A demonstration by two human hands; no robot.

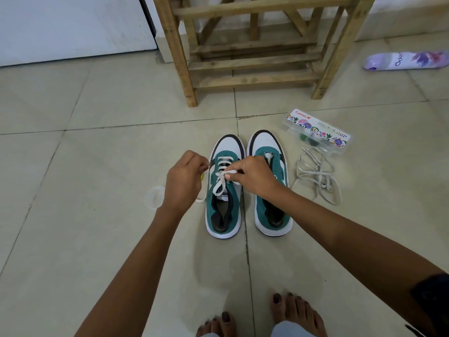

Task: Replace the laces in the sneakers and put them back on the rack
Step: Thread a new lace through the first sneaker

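Two green, white and black sneakers stand side by side on the tiled floor, toes pointing away from me. The left sneaker [224, 215] carries a white lace [221, 182] threaded through its eyelets. My right hand [255, 177] pinches a bunched part of that lace over the tongue. My left hand [183, 180], just left of the shoe, grips the lace's other end, which loops out below the palm. The right sneaker [273, 215] shows no lace, and my right wrist crosses over it. Behind them stands the wooden rack [255, 57].
A loose greyish lace [315, 175] lies in a tangle right of the shoes. Beyond it lies a clear plastic case [318, 131] with a floral label. A purple spray can [408, 60] lies at the far right. A clear round lid [154, 197] lies left of my wrist. My bare feet [257, 317] are at the bottom.
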